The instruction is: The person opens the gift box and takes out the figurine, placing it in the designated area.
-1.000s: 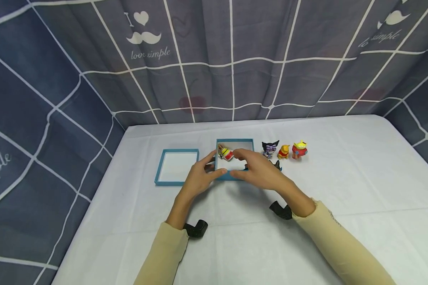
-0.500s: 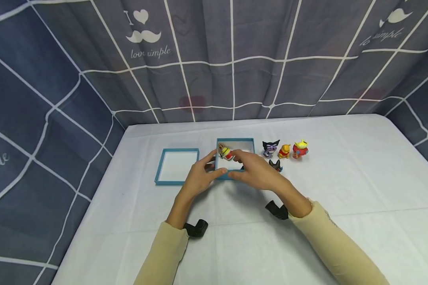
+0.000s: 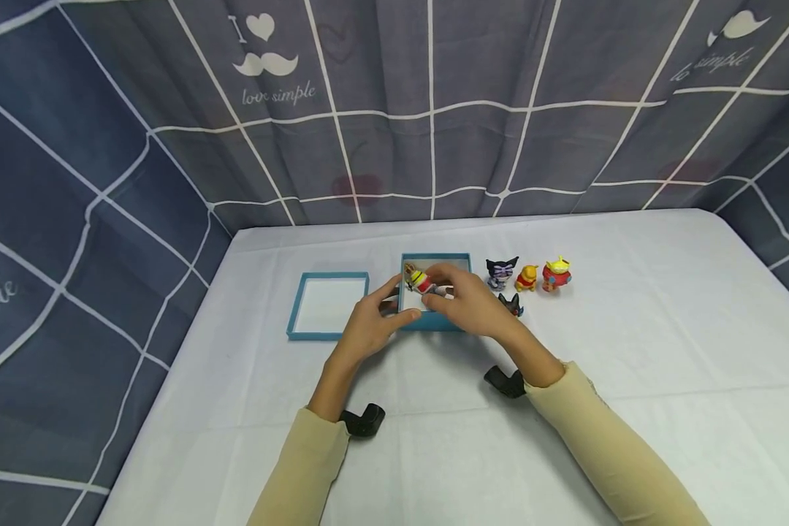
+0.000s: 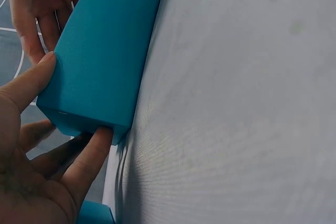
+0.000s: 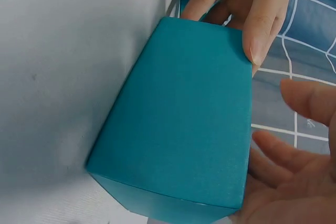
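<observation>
A blue box [image 3: 437, 321] with a white inside stands on the table. My left hand [image 3: 370, 321] grips its left end, thumb on the near top edge and fingers against the end wall. Over the right part of the box hovers my right hand [image 3: 470, 298], its relaxed fingers dipping past the rim [image 5: 251, 103]; no pinch shows in the right wrist view. A small yellow, red and white toy figure [image 3: 420, 282] lies inside at the left. Between the right thumb and forefinger a dark and pale figure [image 3: 442, 290] shows, partly hidden.
Left of the box lies a shallow blue lid [image 3: 314, 337], white inside up. To the right stand a black-eared figure [image 3: 501, 272], a red and yellow bear figure [image 3: 527, 277], a yellow-headed figure [image 3: 556, 274] and a dark eared figure [image 3: 511, 304]. Curtains border the white table [image 3: 631, 329].
My right hand has shifted slightly leftward and up over the box, and the dark and pale figure now shows between its thumb and forefinger. My left hand keeps its grip.
</observation>
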`<state>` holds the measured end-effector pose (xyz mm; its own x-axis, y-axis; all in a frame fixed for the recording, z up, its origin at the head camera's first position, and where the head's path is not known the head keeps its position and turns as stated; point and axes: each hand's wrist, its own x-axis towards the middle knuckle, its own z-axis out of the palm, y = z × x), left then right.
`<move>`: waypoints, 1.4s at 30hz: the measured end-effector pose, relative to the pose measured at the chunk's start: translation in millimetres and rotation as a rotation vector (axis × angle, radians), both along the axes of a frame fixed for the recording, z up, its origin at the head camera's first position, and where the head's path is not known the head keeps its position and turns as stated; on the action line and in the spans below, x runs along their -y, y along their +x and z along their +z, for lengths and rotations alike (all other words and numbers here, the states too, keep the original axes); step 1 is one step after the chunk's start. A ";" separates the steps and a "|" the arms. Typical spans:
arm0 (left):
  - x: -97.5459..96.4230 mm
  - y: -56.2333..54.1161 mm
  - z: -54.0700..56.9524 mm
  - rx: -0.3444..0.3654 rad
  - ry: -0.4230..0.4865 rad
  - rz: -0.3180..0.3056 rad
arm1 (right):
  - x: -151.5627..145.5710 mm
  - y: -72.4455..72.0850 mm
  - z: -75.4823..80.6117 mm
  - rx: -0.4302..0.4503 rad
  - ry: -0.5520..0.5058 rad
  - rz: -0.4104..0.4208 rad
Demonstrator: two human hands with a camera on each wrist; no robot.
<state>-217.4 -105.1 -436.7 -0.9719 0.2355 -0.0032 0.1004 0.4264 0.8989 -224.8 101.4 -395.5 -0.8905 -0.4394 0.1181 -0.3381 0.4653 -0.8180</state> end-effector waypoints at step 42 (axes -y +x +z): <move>-0.5 2.5 1.7 0.004 0.018 -0.008 | 17.0 -19.7 -3.1 0.026 0.325 -0.052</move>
